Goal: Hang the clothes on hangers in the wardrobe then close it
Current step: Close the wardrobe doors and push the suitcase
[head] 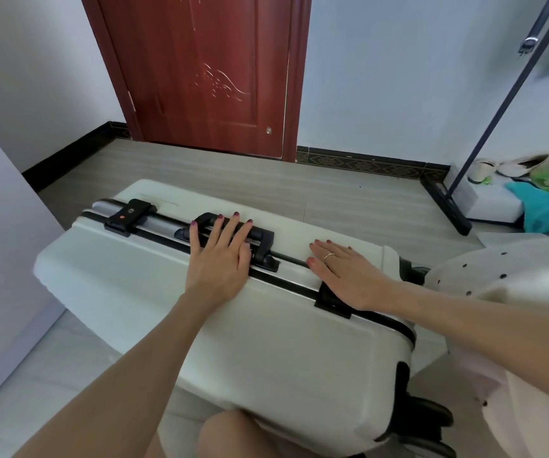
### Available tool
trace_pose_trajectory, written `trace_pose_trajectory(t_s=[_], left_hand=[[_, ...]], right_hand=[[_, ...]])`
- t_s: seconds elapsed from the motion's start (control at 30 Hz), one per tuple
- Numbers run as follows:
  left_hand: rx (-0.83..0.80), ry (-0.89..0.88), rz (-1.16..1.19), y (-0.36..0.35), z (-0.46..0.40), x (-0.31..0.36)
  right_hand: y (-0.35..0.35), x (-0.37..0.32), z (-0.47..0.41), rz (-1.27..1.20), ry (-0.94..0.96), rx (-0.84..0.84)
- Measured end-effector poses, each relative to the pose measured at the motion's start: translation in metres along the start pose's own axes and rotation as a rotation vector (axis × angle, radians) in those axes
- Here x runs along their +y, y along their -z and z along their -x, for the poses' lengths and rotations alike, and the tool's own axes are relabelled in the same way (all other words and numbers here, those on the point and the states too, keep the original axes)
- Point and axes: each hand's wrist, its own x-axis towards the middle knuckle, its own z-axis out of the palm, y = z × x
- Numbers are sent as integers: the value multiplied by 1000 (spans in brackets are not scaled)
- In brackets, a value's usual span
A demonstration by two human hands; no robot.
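A white hard-shell suitcase (140, 292) lies on the floor in front of me, its black-rimmed seam facing up. My left hand (221, 256) rests flat with spread fingers on the black carry handle (263, 238) at the seam. My right hand (342, 269) lies flat on the shell by a black latch (332, 300), wearing a ring. A second black latch (127, 214) with an orange dot sits further left on the seam. No clothes or hangers are in either hand. Whether the case is latched I cannot tell.
A closed red-brown door (200, 71) stands behind the suitcase. A black metal rack leg (484, 127) slants down at the right, with teal cloth (544, 209) and shoes (511, 165) at its foot. A white surface (2, 226) stands at the left. A dotted white garment (511, 285) covers my right side.
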Motion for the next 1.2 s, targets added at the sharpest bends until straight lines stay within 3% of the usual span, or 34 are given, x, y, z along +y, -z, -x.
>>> trace_pose_trajectory(t_s=[0.47, 0.67, 0.77, 0.83, 0.93, 1.0, 1.07, 1.2], left_hand=[[27, -18, 8, -4, -1, 0], [242, 87, 615, 7, 4, -12], [256, 78, 390, 8, 14, -44], [226, 182, 256, 11, 23, -82], [198, 183, 134, 14, 32, -132], [241, 231, 160, 17, 31, -153], [235, 395, 246, 18, 23, -178], [120, 544, 323, 20, 13, -227]], right_hand=[[-4, -8, 3, 253, 14, 124], [16, -34, -17, 303, 41, 97], [22, -73, -41, 299, 170, 154], [24, -107, -64, 300, 231, 176], [15, -158, -103, 330, 234, 123], [3, -187, -125, 304, 144, 48], [-10, -206, -141, 301, 53, 42], [-31, -215, -150, 421, 33, 321]])
